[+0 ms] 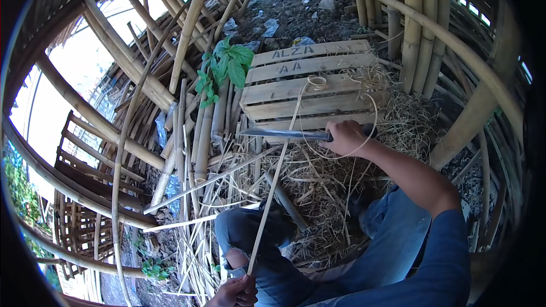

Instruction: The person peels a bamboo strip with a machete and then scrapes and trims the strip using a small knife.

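My right hand (344,137) is closed round the dark handle of a long knife (273,133), its blade pointing left and lying level above the near edge of a slatted wooden crate (307,105). Low in the view, my left hand (234,291) grips the near end of a thin bamboo strip (267,207). The strip slants up and away, crosses the knife blade, and reaches the crate top, where a curl of thin shaving (317,83) lies. A long thin loop of shaving (372,102) hangs around my right hand and wrist.
Bamboo shavings (324,193) cover the ground between my legs and beside the crate. Loose split strips (199,222) lie to the left. Bamboo poles stand left and right, with a curved pole (443,28) at upper right. A leafy plant (230,62) grows beside the crate.
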Motion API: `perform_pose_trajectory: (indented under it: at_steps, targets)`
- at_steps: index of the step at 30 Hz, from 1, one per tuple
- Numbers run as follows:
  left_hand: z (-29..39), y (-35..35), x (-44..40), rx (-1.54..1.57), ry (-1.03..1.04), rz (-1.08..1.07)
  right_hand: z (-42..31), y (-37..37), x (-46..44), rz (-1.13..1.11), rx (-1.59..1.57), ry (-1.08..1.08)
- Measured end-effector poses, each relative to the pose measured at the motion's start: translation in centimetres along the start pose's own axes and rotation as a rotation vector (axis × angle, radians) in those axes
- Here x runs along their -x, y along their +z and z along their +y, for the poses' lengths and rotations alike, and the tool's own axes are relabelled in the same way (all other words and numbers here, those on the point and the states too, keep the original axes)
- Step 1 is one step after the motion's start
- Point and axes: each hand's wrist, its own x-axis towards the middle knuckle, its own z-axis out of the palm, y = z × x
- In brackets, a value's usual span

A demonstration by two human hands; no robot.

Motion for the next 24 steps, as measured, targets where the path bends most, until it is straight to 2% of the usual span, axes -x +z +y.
perform_pose_trajectory:
  at_steps: [2,3,4,6,8,10,12,14,16,18,22,24]
  targets:
    - [0.1,0.6,0.4,-0.073,0.045,-0.175,-0.9,-0.2,-1.0,0.005,-0.046,-0.031]
    - [0.3,-0.4,-0.3,0.240,0.015,-0.348,-1.2,-0.3,-1.5,0.015,-0.098,-0.049]
    - [0.6,-1.4,-0.4,0.252,0.019,-0.342,-1.4,0.0,-1.9,0.006,-0.101,-0.060]
    - [2.4,-0.8,0.5,0.007,0.122,-0.348,-1.4,0.9,-2.7,0.045,-0.295,-0.178]
    - [5.5,-0.2,2.5,-0.115,0.149,-0.270,-2.4,2.2,-3.4,-0.010,-0.329,-0.127]
    - [8.0,0.0,2.9,-0.629,0.425,0.170,-3.4,3.3,-4.3,-0.061,-0.362,-0.078]
    - [11.9,0.2,4.6,-0.875,0.392,0.286,-4.5,4.2,-5.2,-0.065,-0.399,0.021]
    - [16.0,1.9,6.7,-0.705,0.215,0.361,-5.7,3.6,-5.4,-0.080,-0.410,0.057]
    - [20.3,4.5,9.5,-1.012,0.174,0.362,-6.1,3.8,-5.4,0.036,-0.347,0.058]
    - [23.1,8.6,11.6,-1.339,0.183,0.539,-6.1,4.6,-6.3,0.111,-0.326,0.045]
    - [27.6,13.5,15.5,-1.552,0.337,0.592,-6.0,4.7,-6.9,0.240,-0.303,0.090]
    - [30.3,15.4,17.2,-1.665,0.219,0.586,-5.2,4.9,-7.6,0.232,-0.312,0.126]
